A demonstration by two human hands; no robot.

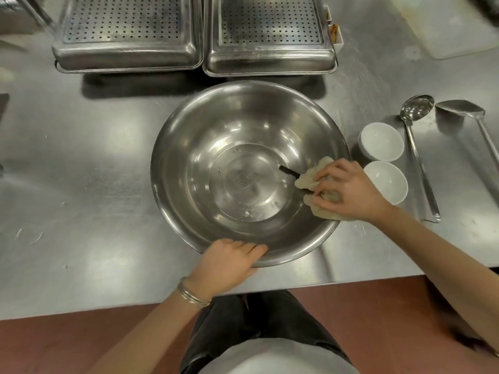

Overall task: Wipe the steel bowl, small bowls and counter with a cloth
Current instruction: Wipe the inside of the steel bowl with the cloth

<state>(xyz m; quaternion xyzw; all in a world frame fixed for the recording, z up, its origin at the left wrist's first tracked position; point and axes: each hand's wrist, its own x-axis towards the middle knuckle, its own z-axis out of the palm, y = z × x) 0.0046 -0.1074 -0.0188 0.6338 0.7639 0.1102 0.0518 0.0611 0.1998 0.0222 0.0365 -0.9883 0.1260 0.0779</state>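
Steel bowl (216,130) at center of frame on the steel counter (81,171), wide and shallow, inside bare and shiny.

Right grip (348,193) at the bowl's right side, fingers curled round a bunched beige cloth (310,180). Cloth pressed on the inner wall just below the right rim. Short dark strip (290,171) sticks out from under the cloth toward the bowl's middle; cannot tell what it is.

Left grip (229,260) on the near rim at lower center, fingers over the lip, thumb against the outer wall, holding the bowl. 2 thin metal bangles (191,294) on that wrist.

2 small white bowls right of the steel bowl, upright, close together, one above the other in frame: upper bowl (382,141), lower bowl (386,182). Lower one partly behind the right grip.

Right of these, steel ladle (417,107) lying flat, cup toward top of frame. Steel spatula (459,110) beside it, at the right edge.

Top of frame: 2 perforated steel trays side by side, left tray (127,31), right tray (270,25). Pale board (459,28) in the upper right corner.

Red-brown floor (67,346) along the bottom.
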